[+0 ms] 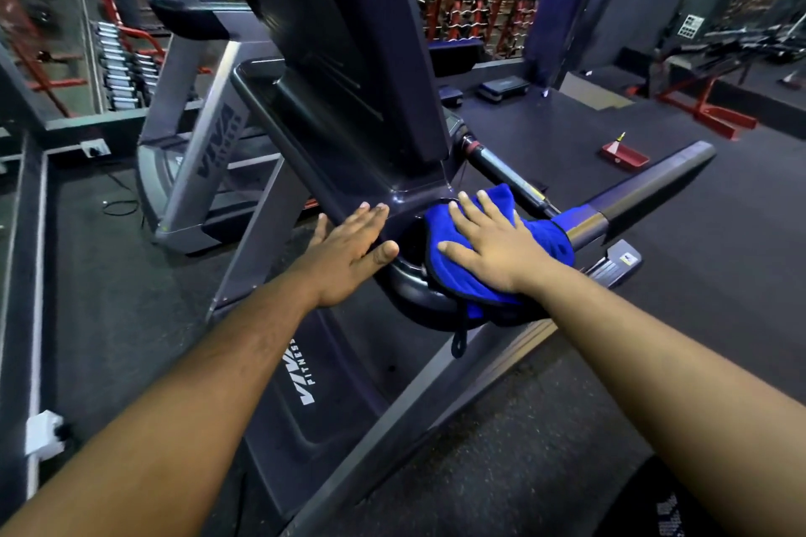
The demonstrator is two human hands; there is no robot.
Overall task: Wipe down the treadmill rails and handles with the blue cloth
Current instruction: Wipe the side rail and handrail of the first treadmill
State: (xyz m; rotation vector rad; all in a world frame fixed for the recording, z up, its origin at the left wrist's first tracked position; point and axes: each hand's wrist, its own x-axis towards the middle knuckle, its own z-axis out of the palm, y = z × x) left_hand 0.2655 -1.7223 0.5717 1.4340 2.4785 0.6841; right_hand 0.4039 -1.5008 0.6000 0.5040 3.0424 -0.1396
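Right grip flat (fingers spread) atop blue cloth.

A gym: treadmills, a dumbbell rack (left), red weight frames behind

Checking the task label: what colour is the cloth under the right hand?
Bright blue with a dark edge trim, cloth, clearest in the head view.
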